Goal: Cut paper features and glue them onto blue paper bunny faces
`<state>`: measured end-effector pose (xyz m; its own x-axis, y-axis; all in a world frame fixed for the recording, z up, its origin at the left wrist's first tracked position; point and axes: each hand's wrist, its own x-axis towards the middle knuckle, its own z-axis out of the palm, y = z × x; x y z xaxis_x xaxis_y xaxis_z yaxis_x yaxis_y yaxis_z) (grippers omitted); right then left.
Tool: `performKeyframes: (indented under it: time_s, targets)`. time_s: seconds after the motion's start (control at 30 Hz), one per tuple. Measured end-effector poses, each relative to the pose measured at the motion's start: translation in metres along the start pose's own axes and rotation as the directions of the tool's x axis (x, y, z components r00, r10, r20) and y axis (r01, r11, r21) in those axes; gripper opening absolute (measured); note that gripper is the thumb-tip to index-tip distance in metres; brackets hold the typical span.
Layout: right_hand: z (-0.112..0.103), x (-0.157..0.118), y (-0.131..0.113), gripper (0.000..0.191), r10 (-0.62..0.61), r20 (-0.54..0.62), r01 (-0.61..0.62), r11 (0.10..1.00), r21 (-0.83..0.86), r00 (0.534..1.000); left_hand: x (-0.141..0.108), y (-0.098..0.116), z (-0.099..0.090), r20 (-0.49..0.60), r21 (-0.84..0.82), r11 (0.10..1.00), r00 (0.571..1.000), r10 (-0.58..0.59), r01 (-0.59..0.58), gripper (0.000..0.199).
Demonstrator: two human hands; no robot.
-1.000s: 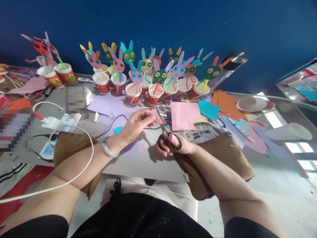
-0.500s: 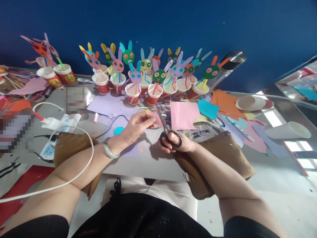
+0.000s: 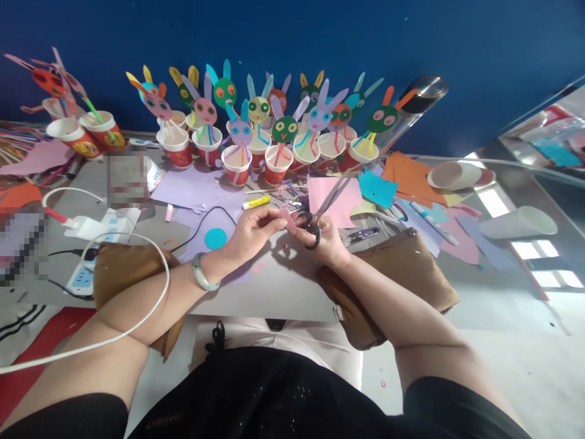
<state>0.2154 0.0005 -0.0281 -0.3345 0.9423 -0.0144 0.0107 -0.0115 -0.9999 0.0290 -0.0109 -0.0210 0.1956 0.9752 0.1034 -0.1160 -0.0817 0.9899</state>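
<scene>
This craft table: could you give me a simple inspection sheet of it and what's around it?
Surface: grey tabletop, partly covered by paper.
Things in use: pink paper piece; scissors.
Clutter: loose purple paper, yellow tube, cups with rabbit-eared paper figures.
Hands: left hand pinches the pink paper piece; right hand holds the scissors.
Cables: white cable crosses in front of the left forearm; power strip at left.
Surroundings: blue wall behind.

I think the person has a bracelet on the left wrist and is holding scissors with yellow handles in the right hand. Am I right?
Not quite: the handles are black, not yellow, as the head view shows. The rest is right: the bracelet is on the left wrist, and the scissors are in the right hand.
</scene>
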Motion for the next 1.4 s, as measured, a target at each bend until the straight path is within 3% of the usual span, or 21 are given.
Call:
performKeyframes:
  time_s: [0.3, 0.4, 0.53, 0.6, 0.7, 0.93, 1.2, 1.4]
  targets:
    - [0.000, 0.001, -0.001, 0.035, -0.155, -0.131, 0.149, 0.987, -0.059, 0.979, -0.003, 0.000, 0.003, 0.021, -0.016, 0.999, 0.999, -0.032, 0.033, 0.026]
    - [-0.003, 0.001, -0.001, 0.032, -0.160, -0.152, 0.149, 0.985, -0.083, 0.975, -0.001, 0.000, 0.001, -0.003, -0.012, 0.997, 0.997, -0.077, 0.077, 0.019]
    - [-0.003, 0.002, 0.000, 0.033, -0.155, -0.055, 0.146, 0.980, -0.139, 0.986, 0.004, -0.002, -0.004, -0.011, -0.033, 0.994, 0.994, -0.106, 0.106, 0.025]
    - [-0.003, 0.002, 0.000, 0.033, -0.167, 0.021, 0.168, 0.971, -0.170, 0.986, 0.006, -0.004, -0.007, 0.025, 0.052, 0.997, 0.998, -0.063, 0.062, 0.030]
    - [-0.002, 0.003, 0.002, 0.028, -0.199, 0.077, 0.211, 0.956, -0.205, 0.977, 0.007, -0.005, -0.009, 0.056, 0.204, 0.978, 0.998, 0.024, -0.035, 0.019]
    - [-0.005, 0.003, 0.006, 0.023, -0.241, 0.022, 0.238, 0.931, -0.278, 0.970, 0.006, -0.001, -0.011, 0.067, 0.307, 0.950, 0.997, 0.042, -0.061, 0.011]
    - [-0.006, 0.004, 0.002, 0.021, -0.235, -0.061, 0.212, 0.943, -0.257, 0.970, 0.003, 0.000, -0.007, 0.111, 0.233, 0.972, 0.994, -0.008, -0.018, 0.019]
    - [-0.006, 0.003, 0.000, 0.027, -0.224, 0.021, 0.223, 0.949, -0.224, 0.974, 0.000, -0.001, -0.002, 0.169, 0.191, 0.977, 0.977, -0.128, 0.095, 0.029]
